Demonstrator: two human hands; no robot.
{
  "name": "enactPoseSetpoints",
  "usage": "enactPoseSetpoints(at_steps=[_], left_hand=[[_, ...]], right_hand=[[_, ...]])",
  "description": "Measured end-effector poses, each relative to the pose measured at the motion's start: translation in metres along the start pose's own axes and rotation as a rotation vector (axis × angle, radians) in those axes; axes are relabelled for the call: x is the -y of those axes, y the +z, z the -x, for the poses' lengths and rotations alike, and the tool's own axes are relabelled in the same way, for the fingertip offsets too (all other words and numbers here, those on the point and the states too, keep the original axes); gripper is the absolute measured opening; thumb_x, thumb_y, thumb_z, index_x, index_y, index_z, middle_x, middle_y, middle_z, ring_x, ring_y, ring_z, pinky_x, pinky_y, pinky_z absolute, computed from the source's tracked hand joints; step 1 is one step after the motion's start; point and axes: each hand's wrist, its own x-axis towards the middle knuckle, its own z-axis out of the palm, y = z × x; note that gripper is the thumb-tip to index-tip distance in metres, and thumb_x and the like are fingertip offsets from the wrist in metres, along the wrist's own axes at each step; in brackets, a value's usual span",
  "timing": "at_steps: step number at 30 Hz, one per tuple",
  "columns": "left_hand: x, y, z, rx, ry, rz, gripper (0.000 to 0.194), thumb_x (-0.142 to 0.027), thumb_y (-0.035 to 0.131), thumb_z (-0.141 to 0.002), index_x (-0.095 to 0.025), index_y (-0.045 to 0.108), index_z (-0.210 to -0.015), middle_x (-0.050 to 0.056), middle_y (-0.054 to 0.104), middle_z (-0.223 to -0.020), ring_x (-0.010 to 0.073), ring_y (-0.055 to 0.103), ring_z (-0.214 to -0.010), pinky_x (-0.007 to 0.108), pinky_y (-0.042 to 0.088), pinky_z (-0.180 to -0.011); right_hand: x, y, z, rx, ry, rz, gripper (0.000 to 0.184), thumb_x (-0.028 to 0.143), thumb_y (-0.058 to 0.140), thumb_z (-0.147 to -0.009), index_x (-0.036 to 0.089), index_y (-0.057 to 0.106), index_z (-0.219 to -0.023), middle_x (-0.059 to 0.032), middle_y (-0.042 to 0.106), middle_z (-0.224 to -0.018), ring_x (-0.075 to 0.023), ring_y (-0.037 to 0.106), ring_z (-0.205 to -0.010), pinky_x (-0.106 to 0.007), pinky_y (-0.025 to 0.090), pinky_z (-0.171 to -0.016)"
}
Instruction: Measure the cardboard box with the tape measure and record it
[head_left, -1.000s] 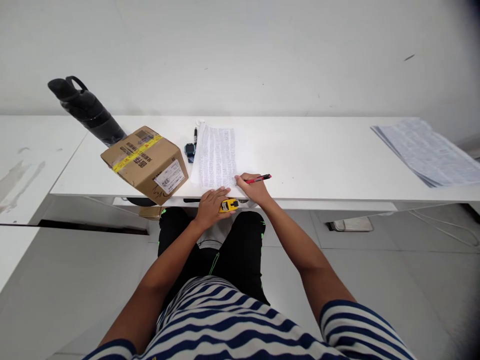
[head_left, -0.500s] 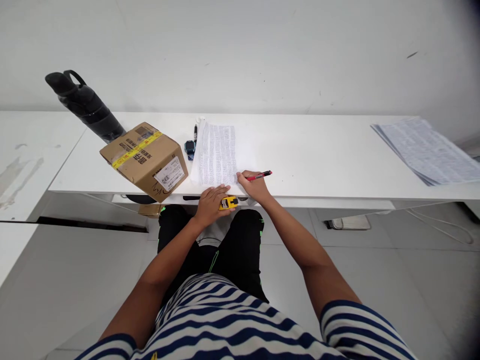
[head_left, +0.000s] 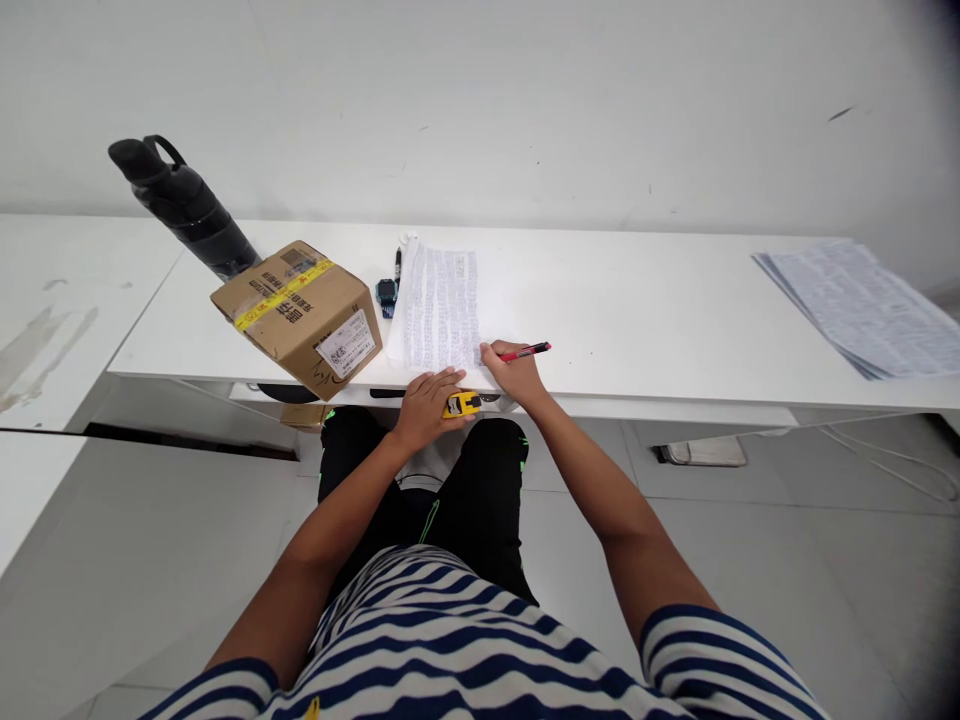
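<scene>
My right hand point(head_left: 516, 372) is closed around a red pen point(head_left: 526, 352) with a black grip, its fingertips at the lower right corner of a densely written sheet of paper point(head_left: 442, 310). At the desk's front edge, my left hand point(head_left: 431, 405) has its fingers by the bottom of the sheet. Between its thumb and fingers it holds a small yellow and black tape measure point(head_left: 463, 404), partly covered. The pen's tip is hidden by my right fingers.
On the left of the white desk point(head_left: 637, 310) stand a taped cardboard box point(head_left: 300, 310) and a black bottle point(head_left: 187, 205). A dark watch point(head_left: 386, 292) and a black pen point(head_left: 398, 262) lie beside the sheet. Several written papers point(head_left: 862, 305) are stacked at the right.
The whole view has shifted slightly, so the desk and its things appear a little further right. Both hands keep their hold, and the sheet stays in place beneath them.
</scene>
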Motion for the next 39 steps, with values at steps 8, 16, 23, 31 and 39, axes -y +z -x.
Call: enactPoseSetpoints(at_steps=[8,16,23,31,39], left_hand=[[-0.001,-0.0013,0.0013,-0.013,0.017,-0.02,0.047,-0.056,0.067,-0.086,-0.022,0.065,-0.118,0.008,0.068,-0.134,0.0238,0.059,-0.131,0.041,0.039,-0.113],[-0.0033,-0.0031,0.0007,0.022,-0.011,-0.02,0.047,-0.057,0.065,-0.087,-0.022,0.064,-0.119,0.008,0.068,-0.135,0.0246,0.06,-0.131,0.043,0.04,-0.113],[0.001,-0.0028,0.0039,0.051,0.02,-0.029,0.048,-0.057,0.067,-0.086,-0.023,0.064,-0.12,0.008,0.067,-0.136,0.0231,0.059,-0.132,0.041,0.039,-0.115],[0.0013,0.0014,0.0027,0.074,-0.014,0.032,0.044,-0.057,0.068,-0.084,-0.024,0.064,-0.113,0.009,0.067,-0.136,0.0253,0.057,-0.135,0.045,0.039,-0.113],[-0.0008,-0.0008,0.0013,0.045,0.012,0.033,0.043,-0.058,0.064,-0.088,-0.023,0.062,-0.112,0.009,0.067,-0.135,0.025,0.058,-0.133,0.045,0.042,-0.111]], right_hand=[[0.0003,-0.0018,0.001,0.043,-0.002,-0.01,0.046,0.049,0.054,-0.088,0.024,0.035,-0.053,0.0035,0.037,-0.052,-0.0133,0.039,-0.055,-0.031,0.033,-0.057],[0.0021,-0.0007,0.0037,-0.041,-0.066,0.048,0.047,0.044,0.052,-0.089,0.025,0.028,-0.054,0.0037,0.033,-0.052,-0.0128,0.034,-0.053,-0.032,0.03,-0.057],[0.0018,-0.0018,0.0036,0.033,-0.039,0.048,0.044,0.047,0.051,-0.089,0.023,0.041,-0.053,0.0014,0.045,-0.051,-0.0141,0.042,-0.053,-0.032,0.034,-0.057],[-0.002,-0.0016,0.0051,-0.079,-0.046,0.148,0.049,0.047,0.05,-0.092,0.024,0.032,-0.052,0.0016,0.04,-0.05,-0.0137,0.037,-0.052,-0.033,0.031,-0.056],[-0.0011,-0.0054,0.0047,-0.013,0.048,0.042,0.045,0.046,0.057,-0.088,0.023,0.042,-0.052,0.0025,0.042,-0.05,-0.0139,0.041,-0.053,-0.031,0.033,-0.055]])
